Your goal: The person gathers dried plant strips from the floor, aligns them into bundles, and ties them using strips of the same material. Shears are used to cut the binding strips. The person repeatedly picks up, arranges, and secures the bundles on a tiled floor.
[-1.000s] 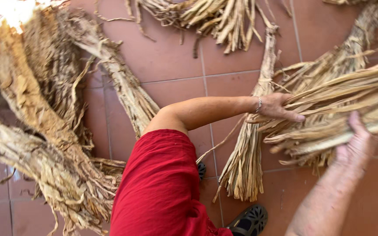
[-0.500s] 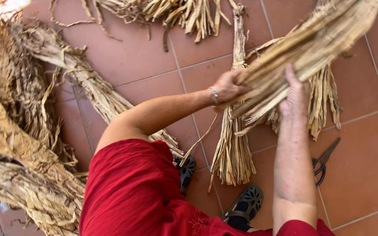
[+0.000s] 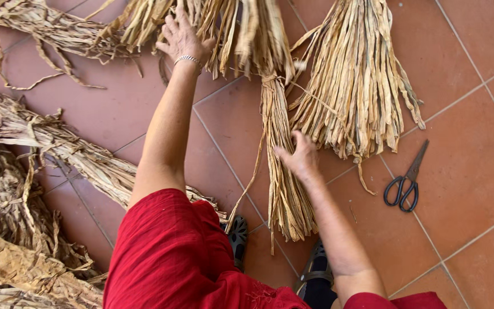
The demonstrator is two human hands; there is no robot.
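I'm laying out the tied bundle of dried leaves (image 3: 278, 149) at mid-frame, right hand (image 3: 299, 157) resting on it with fingers loosely curled, left hand (image 3: 181, 37) spread open on the upper strands; next, I'd judge, comes straightening them.

The picture is bright, with soft daylight all over. The red floor tiles (image 3: 464, 68) look evenly lit, with no strong glare. A very bright white spot shows at the far left edge. Shadows are faint and sit close under the dry leaf bundles (image 3: 355, 86) and under the black scissors (image 3: 405, 183). Most things look sharp. The red sleeve (image 3: 172, 257) nearest the camera is a little soft.
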